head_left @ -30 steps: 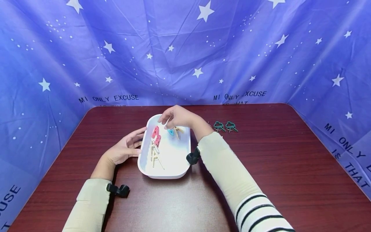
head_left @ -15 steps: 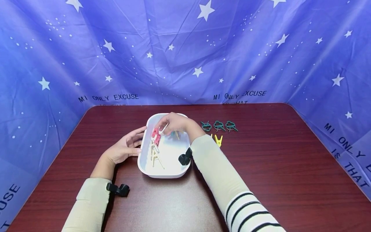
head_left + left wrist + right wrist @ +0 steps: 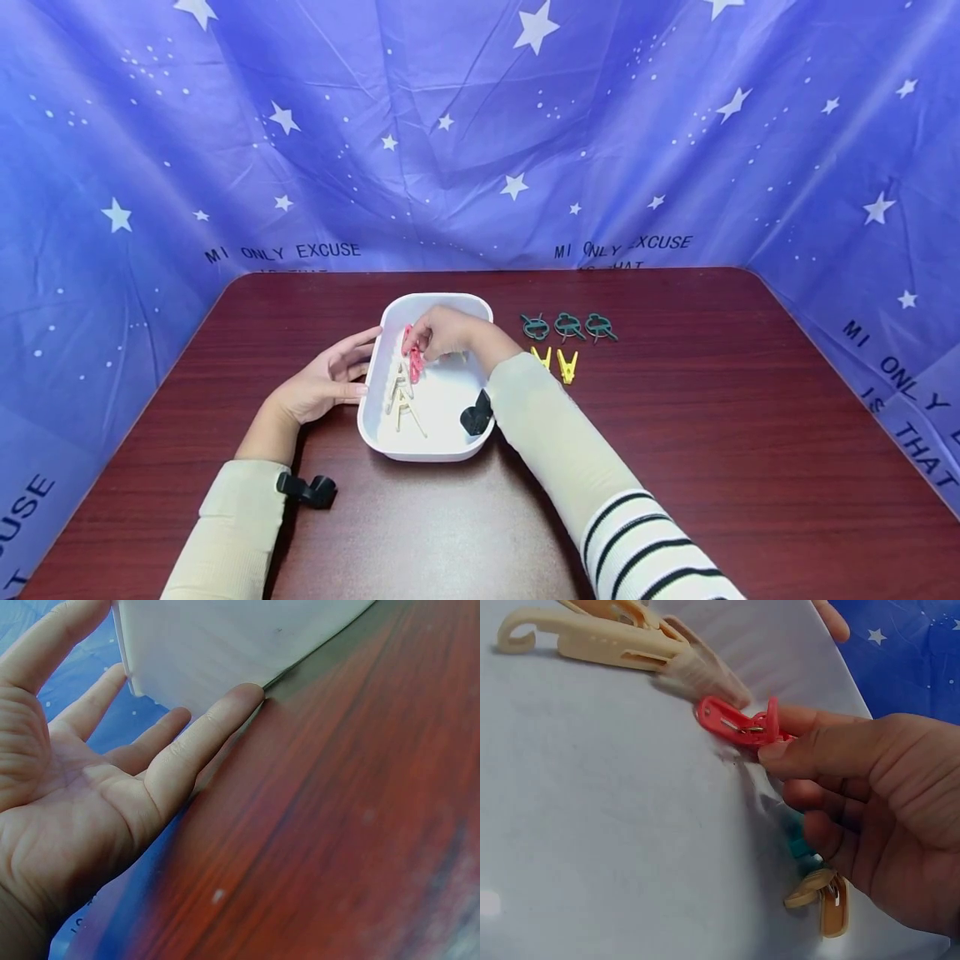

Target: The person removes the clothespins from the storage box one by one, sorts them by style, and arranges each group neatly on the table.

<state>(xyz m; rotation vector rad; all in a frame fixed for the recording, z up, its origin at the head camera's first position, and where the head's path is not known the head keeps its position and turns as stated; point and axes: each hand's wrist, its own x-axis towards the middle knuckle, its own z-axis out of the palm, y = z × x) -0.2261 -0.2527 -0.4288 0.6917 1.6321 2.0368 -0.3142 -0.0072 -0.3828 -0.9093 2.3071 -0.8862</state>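
Note:
A white tray (image 3: 427, 457) stands on the table, holding several clothespins. Inside it, my right hand (image 3: 446, 332) pinches a red clothespin (image 3: 731, 724) between thumb and index finger, as the right wrist view shows. Several cream clothespins (image 3: 405, 408) lie along the tray's left side. Under the curled fingers of my right hand, a teal clip (image 3: 801, 846) and a tan clothespin (image 3: 834, 909) partly show. My left hand (image 3: 322, 387) touches the tray's left outer wall with extended fingers; in the left wrist view, its fingertips meet the white side (image 3: 225, 645).
Right of the tray, three green ring-shaped clips (image 3: 567, 327) lie in a row on the table (image 3: 675, 433). Nearer me are two yellow clothespins (image 3: 567, 367), one partly behind my right sleeve (image 3: 525, 392). A blue star-print curtain (image 3: 450, 167) surrounds the table's back and sides.
My right hand has moved down and toward me inside the tray and taken hold of a red clothespin. The red clothespins have shifted slightly right. My left hand stays at the tray's side.

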